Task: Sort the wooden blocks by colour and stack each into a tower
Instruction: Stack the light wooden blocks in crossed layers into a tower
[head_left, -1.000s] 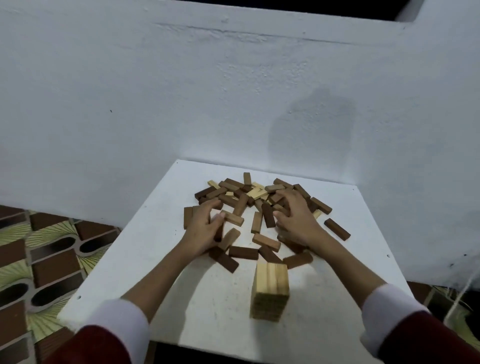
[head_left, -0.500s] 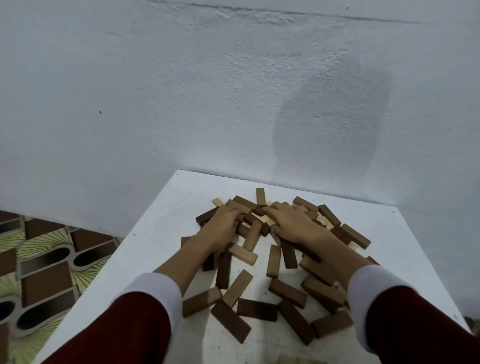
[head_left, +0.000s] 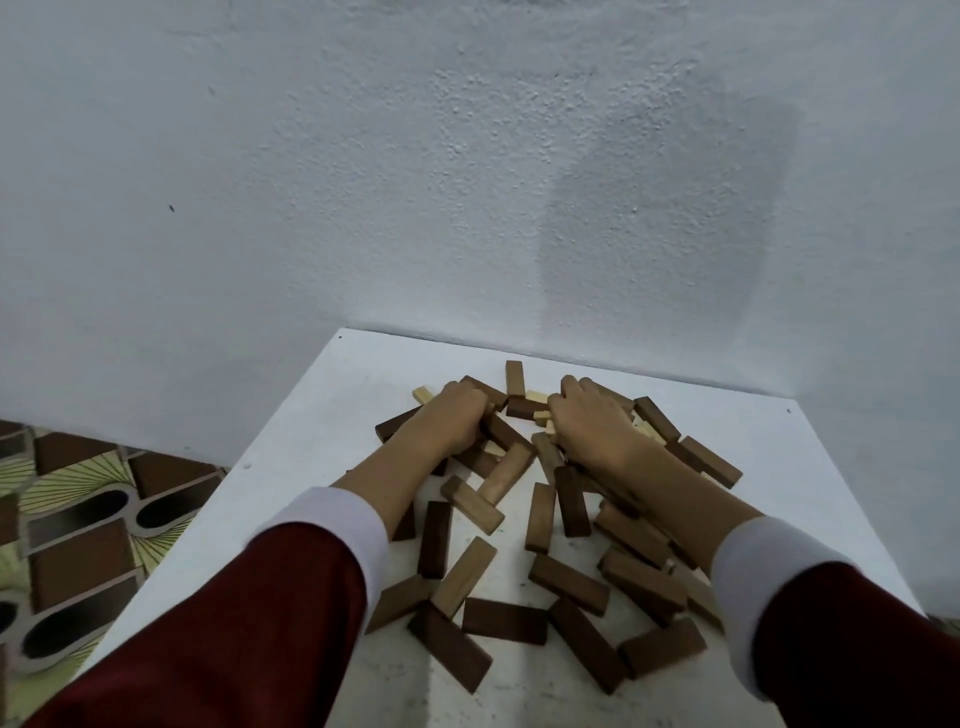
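Loose wooden blocks (head_left: 519, 525) lie in a heap on the white table (head_left: 322, 452); most are dark brown (head_left: 504, 621), some mid-brown (head_left: 462, 577), and a few pale ones (head_left: 423, 395) show at the far side. Both hands are buried in the far part of the heap. My left hand (head_left: 454, 415) lies knuckles up with its fingers curled down onto dark blocks; what it holds is hidden. My right hand (head_left: 589, 423) curls its fingers around pale blocks (head_left: 541, 415) between the two hands. No stacked tower is in view.
The table stands in a corner against a white textured wall (head_left: 467, 182). Its left edge drops to a patterned brown and green tiled floor (head_left: 78, 519). Bare table surface lies left of the heap and along the far right.
The view has tilted up and closer, so the pale tower near the front edge has left the frame. Both hands have reached further into the far part of the heap.
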